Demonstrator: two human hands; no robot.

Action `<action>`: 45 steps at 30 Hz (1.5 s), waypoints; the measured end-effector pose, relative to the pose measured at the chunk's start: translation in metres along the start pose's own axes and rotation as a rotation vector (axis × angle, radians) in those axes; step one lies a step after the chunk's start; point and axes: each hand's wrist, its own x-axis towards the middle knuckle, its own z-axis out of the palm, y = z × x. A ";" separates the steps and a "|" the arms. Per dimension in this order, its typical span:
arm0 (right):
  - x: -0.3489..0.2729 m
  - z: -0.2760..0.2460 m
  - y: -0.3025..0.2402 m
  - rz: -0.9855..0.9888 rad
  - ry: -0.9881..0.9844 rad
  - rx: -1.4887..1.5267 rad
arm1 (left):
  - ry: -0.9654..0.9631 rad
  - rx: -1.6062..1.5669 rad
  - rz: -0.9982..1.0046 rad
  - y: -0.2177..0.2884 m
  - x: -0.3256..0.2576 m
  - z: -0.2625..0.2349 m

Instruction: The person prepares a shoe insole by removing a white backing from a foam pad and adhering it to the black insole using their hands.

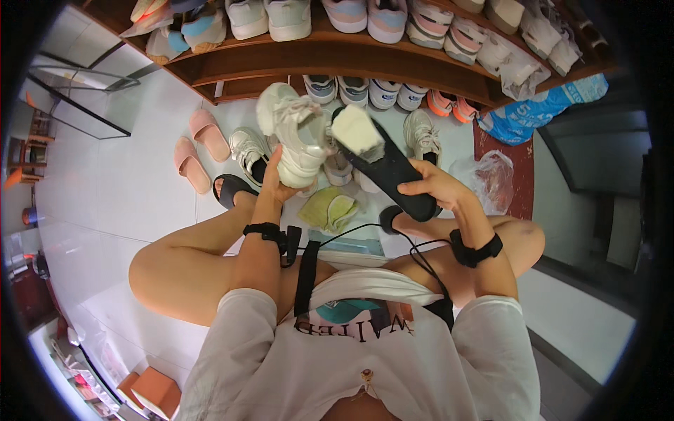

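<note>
1. While the left hand [275,184] grips a chunky cream sneaker [293,133] from below, its fingers are curled up around the heel end, and the shoe stands raised in the upper centre of the frame, toe pointing up.
2. Right hand [437,184], right of centre: fingers closed around the lower end of a black insole [387,168], which slants up and to the left toward the sneaker.
3. A pale, blocky wad [357,132] sits on the upper end of the insole, just beside the sneaker's side; whether the two touch cannot be told.
4. Both wrists carry black straps, with a black cable running between them across the lap.
5. Below the hands, a yellow-green cloth [328,209] lies on the white floor [126,182] between the knees.
6. Left of the raised sneaker: a second cream sneaker [249,149] on the floor, and further left a pair of pink slippers [199,149], well apart from the hands.
7. Upper frame: a wooden shoe rack [351,59] holding rows of sneakers on two levels.
8. Right of centre: a clear plastic bag [491,179] on a red mat [519,161].
</note>
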 end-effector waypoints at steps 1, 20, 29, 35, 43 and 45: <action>-0.004 0.000 -0.001 -0.060 0.003 0.074 | -0.081 -0.001 0.033 -0.007 0.009 -0.006; 0.025 0.027 -0.006 -0.351 0.115 0.016 | 0.624 1.272 0.692 0.010 0.022 0.002; 0.034 0.066 -0.014 -0.458 0.044 -0.003 | -0.127 1.037 0.703 0.035 -0.104 0.162; 0.025 0.064 -0.024 -0.514 0.065 -0.225 | -0.088 1.014 0.683 0.030 -0.119 0.166; -0.008 0.049 -0.089 -1.028 0.627 -0.679 | -0.109 1.077 0.551 0.015 -0.123 0.190; -0.016 0.053 -0.096 -1.071 0.593 -0.777 | -0.158 1.011 0.542 0.013 -0.119 0.191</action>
